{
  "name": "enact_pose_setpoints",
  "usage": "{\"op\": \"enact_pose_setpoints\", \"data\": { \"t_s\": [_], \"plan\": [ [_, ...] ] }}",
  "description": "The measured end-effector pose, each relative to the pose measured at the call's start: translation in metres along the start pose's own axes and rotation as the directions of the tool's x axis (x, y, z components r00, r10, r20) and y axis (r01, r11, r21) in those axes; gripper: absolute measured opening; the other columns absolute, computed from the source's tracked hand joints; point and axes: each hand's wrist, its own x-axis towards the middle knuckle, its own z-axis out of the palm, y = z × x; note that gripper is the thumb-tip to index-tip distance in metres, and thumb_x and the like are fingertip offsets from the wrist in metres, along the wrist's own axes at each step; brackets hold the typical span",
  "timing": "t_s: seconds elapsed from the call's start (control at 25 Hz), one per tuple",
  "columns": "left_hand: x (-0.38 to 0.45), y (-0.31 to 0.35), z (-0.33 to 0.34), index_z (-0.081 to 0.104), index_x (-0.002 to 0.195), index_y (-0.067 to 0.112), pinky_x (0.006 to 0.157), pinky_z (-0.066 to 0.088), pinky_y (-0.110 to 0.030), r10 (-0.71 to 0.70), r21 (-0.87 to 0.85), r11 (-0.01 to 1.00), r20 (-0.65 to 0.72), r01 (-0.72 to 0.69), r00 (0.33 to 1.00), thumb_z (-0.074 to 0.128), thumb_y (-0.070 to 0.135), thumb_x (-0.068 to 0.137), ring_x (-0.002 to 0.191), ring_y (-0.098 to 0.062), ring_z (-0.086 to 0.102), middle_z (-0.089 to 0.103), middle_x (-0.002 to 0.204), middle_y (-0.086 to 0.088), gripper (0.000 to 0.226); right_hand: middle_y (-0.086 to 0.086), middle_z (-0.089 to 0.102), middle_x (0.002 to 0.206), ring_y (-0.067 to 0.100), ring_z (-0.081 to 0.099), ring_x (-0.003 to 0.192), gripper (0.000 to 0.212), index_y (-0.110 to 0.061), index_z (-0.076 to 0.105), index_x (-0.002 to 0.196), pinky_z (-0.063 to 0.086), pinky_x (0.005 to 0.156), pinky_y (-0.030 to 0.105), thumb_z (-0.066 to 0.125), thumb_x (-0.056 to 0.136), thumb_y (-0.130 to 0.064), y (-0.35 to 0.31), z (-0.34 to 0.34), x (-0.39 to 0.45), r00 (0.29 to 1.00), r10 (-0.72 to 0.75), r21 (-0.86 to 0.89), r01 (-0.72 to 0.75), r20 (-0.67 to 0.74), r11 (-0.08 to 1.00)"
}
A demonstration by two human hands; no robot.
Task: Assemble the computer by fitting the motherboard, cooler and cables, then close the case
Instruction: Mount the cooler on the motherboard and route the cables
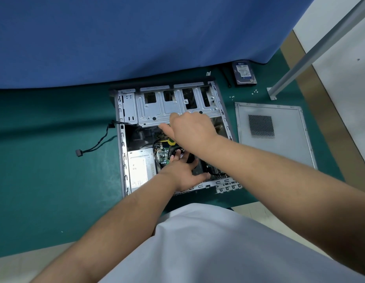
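The open case (171, 137) lies on its side on the green mat (55, 160), its side panel (275, 131) set apart to the right. The right hand (189, 129) is curled round a screwdriver (171, 142), whose yellow-and-black handle shows just below the fist, the tip aimed down into the case. The left hand (183, 172) rests with fingers spread and fairly straight on the black cooler (192, 160) over the motherboard (163, 156), pressing rather than gripping. The step looks like screwing the cooler down, though the screw itself is hidden under the hands. To do it well, the person should keep the driver square to the screw, hold the cooler flat, and tighten gently, keeping the loose cables (157, 148) clear.
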Motion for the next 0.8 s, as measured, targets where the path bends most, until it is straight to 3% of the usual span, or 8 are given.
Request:
{"op": "enact_pose_setpoints", "data": {
  "t_s": [0.12,0.2,0.28,0.52,0.6,0.68,0.72,0.8],
  "plan": [
    [-0.001,0.0,0.0,0.015,0.164,0.035,0.126,-0.005,-0.048,-0.003,-0.008,1.0,0.001,0.003,1.0,0.027,0.088,0.087,0.156,-0.033,-0.019,-0.014,0.172,-0.002,0.094,0.0,0.048,0.073,0.026,0.049,0.065,0.05,-0.015,0.044,0.104,0.026,0.049,0.034,0.041,0.1,-0.065,0.007,0.003,0.002,0.998,-0.039,0.202,0.029,0.042,0.979],
    [-0.002,0.001,0.0,0.017,0.163,0.035,0.125,-0.008,-0.045,-0.011,-0.01,1.0,0.001,0.011,1.0,0.028,0.087,0.088,0.155,-0.031,-0.022,-0.018,0.17,-0.002,0.092,0.001,0.055,0.085,0.025,0.056,0.074,0.044,-0.013,0.04,0.109,0.035,0.054,0.036,0.056,0.099,-0.052,0.016,-0.001,0.003,0.983,-0.135,0.388,0.076,0.127,0.919],
    [-0.003,0.003,-0.001,0.019,0.163,0.035,0.125,-0.008,-0.045,-0.015,-0.004,1.0,0.006,0.015,1.0,0.027,0.086,0.089,0.156,-0.032,-0.021,-0.018,0.17,-0.003,0.09,0.003,0.056,0.086,0.026,0.058,0.078,0.036,-0.013,0.043,0.118,0.041,0.058,0.036,0.061,0.099,-0.038,0.021,-0.003,-0.001,0.978,-0.165,0.446,0.092,0.128,0.89],
    [-0.023,0.003,-0.011,0.02,0.163,0.033,0.127,0.003,-0.046,0.017,-0.049,0.999,0.0,-0.017,1.0,0.028,0.079,0.095,0.159,-0.027,-0.008,-0.004,0.173,-0.001,0.083,-0.01,0.055,0.068,0.009,0.056,0.063,0.035,-0.022,0.046,0.122,0.032,0.051,0.028,0.064,0.097,-0.038,0.052,-0.01,-0.018,0.999,0.045,0.572,-0.019,-0.031,0.82],
    [-0.039,-0.004,-0.012,0.03,0.16,0.032,0.124,0.02,-0.044,0.084,0.03,0.996,-0.106,-0.081,0.991,0.031,0.072,0.099,0.157,-0.025,0.019,0.023,0.17,-0.003,0.073,-0.008,0.059,0.069,0.009,0.058,0.062,0.03,-0.025,0.047,0.118,0.037,0.052,0.028,0.063,0.097,-0.039,0.062,-0.008,-0.029,0.995,0.079,0.582,-0.03,-0.059,0.813],
    [-0.059,-0.023,-0.016,0.055,0.146,0.03,0.117,0.035,-0.041,0.197,0.185,0.972,-0.328,-0.141,0.924,0.038,0.057,0.102,0.142,-0.026,0.047,0.058,0.148,-0.003,0.054,-0.003,0.064,0.07,0.013,0.06,0.06,0.025,-0.03,0.045,0.113,0.044,0.053,0.032,0.062,0.098,-0.041,0.065,-0.003,-0.04,0.994,0.1,0.615,-0.05,-0.047,0.787],
    [-0.067,-0.037,-0.018,0.063,0.136,0.027,0.116,0.036,-0.04,0.238,0.236,0.961,-0.436,-0.145,0.868,0.043,0.049,0.102,0.138,-0.025,0.053,0.066,0.138,0.0,0.046,-0.002,0.065,0.071,0.013,0.06,0.059,0.024,-0.032,0.043,0.111,0.047,0.054,0.032,0.061,0.098,-0.041,0.064,0.001,-0.045,0.994,0.104,0.629,-0.062,-0.031,0.775],
    [-0.078,-0.068,-0.019,0.067,0.132,0.023,0.12,0.032,-0.044,0.202,0.265,0.963,-0.604,-0.045,0.771,0.05,0.039,0.102,0.14,-0.024,0.05,0.065,0.139,0.003,0.038,-0.002,0.066,0.071,0.008,0.058,0.055,0.023,-0.035,0.042,0.111,0.049,0.054,0.033,0.061,0.099,-0.041,0.059,0.01,-0.054,0.996,0.091,0.638,-0.072,0.004,0.766]
  ]
}}
